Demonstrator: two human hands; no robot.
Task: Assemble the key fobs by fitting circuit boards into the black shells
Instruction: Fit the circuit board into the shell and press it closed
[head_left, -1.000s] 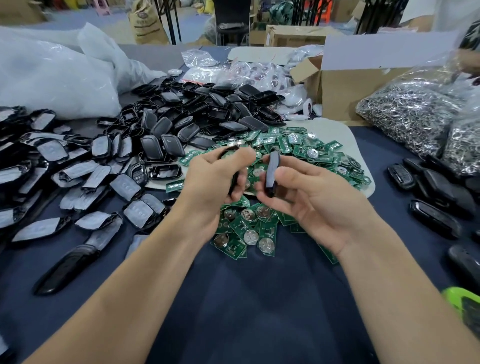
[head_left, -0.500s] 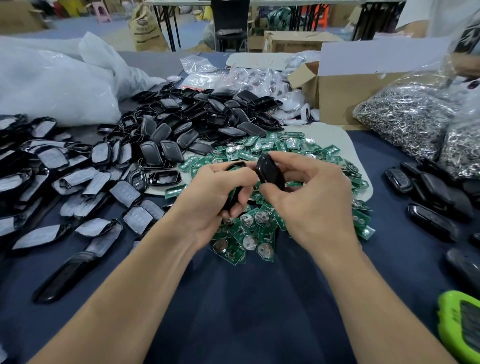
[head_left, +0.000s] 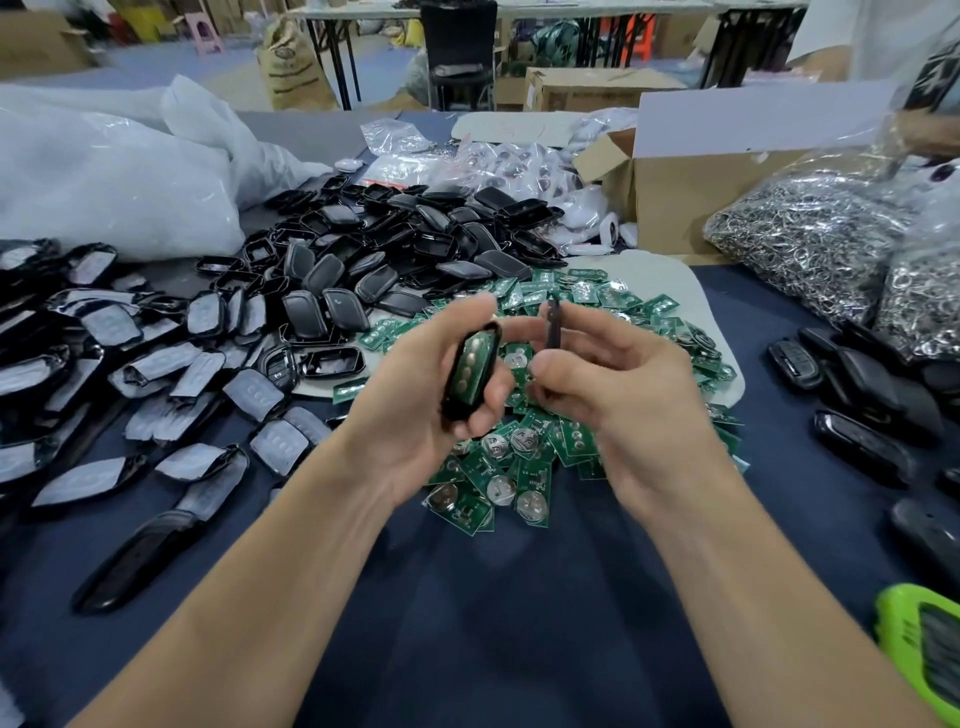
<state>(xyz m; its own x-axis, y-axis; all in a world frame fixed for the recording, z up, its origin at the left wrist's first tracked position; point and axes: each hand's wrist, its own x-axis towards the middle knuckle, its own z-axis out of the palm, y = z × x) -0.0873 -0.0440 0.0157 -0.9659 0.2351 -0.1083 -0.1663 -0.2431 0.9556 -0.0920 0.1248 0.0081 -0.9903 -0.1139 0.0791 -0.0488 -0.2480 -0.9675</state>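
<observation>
- The left hand (head_left: 415, 415) is held palm-up above the table, thumb and fingers curled round a black shell half (head_left: 453, 410), gripping it by its long edges
- A green circuit board (head_left: 470, 364) sits inside that shell half, its row of round contacts facing up toward the camera
- The right hand (head_left: 634, 405) is just beside the left one, and its thumb and curled fingers pinch a thin black cover piece (head_left: 554, 325), which is seen edge-on and stands nearly upright
- The cover piece and the shell half are close together but apart, with a gap between them; the fingertips here are blurred
- Below and beyond both hands lies a heap of loose circuit boards (head_left: 524, 467), many with round silver cells showing, spread partly over a pale mat (head_left: 665, 275)
- A pile of empty black shells (head_left: 395, 244) lies beyond the left hand, and shell parts covered in grey film (head_left: 156, 364) are spread at far left
- Closed black fobs (head_left: 857, 395) lie at the right on the dark blue table (head_left: 493, 597)
- Clear bags of metal rings (head_left: 810, 244) sit at the right rear beside a cardboard box (head_left: 691, 202); a white plastic sack (head_left: 104, 176) sits at the left rear
- A bright green object (head_left: 924, 644) shows at the lower right edge
</observation>
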